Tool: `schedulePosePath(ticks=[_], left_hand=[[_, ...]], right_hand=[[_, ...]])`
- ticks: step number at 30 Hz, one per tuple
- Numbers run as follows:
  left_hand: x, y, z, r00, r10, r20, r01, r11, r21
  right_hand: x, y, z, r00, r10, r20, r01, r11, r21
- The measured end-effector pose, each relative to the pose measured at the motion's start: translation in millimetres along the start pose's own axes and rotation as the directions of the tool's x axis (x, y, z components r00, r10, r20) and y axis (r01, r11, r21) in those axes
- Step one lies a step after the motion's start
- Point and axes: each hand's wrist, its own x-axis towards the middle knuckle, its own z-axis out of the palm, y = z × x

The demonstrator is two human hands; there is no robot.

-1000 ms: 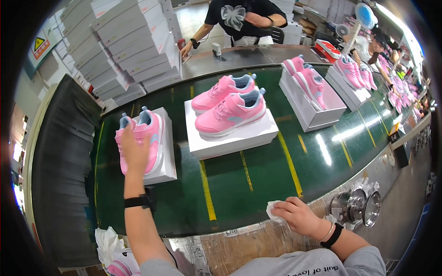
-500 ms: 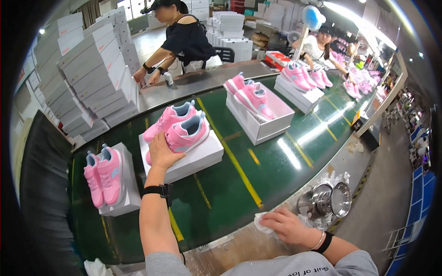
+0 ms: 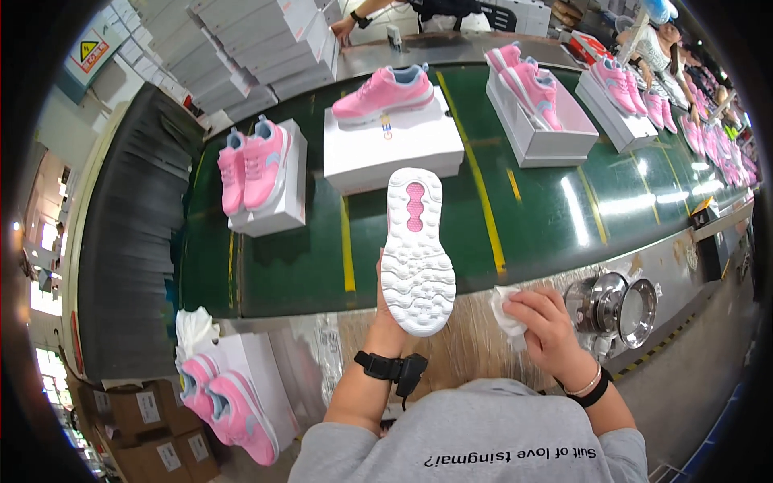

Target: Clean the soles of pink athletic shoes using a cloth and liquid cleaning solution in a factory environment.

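Note:
A pink sneaker (image 3: 418, 258) is held up over the near edge of the table, its white ridged sole turned toward me. My left hand (image 3: 389, 326) grips it from behind, and the shoe hides most of the fingers. A matching pink sneaker (image 3: 378, 95) lies on a closed white shoebox (image 3: 390, 149) just beyond. To the right, my right hand (image 3: 549, 332) pinches a crumpled white cloth (image 3: 509, 315), apart from the shoe.
Shoe pairs on shoeboxes (image 3: 298, 181) line the green conveyor belt (image 3: 475, 233). A steel container with a round dish (image 3: 638, 312) stands right of my right hand. Another sneaker pair (image 3: 237, 410) sits lower left. A co-worker's hand (image 3: 345, 30) shows across the belt.
My left hand has taken one sneaker off the white box, brought it close and turned its sole toward me. My right hand still holds the cloth. The view has shifted.

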Motion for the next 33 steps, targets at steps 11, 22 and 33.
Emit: schedulePosePath(ticks=[11,22,33], left_hand=[[-3.0,-44.3,4.3,0.998,-0.056,0.002,0.056,0.998,-0.030],[27.5,-67.5,4.5,0.984,-0.062,-0.168,0.074,0.995,0.069],[36.8,-81.8,-1.5,0.793,0.257,-0.552,-0.022,0.918,0.396]], right_hand=[[-32.9,9.6,-47.3,0.990,0.046,-0.130,-0.056,0.996,-0.073],[-146.6,122.1,-118.9,0.752,0.529,-0.392,-0.604,0.792,-0.089],[-160.1,151.9,-111.6,0.795,0.501,-0.342,-0.602,0.724,-0.337]])
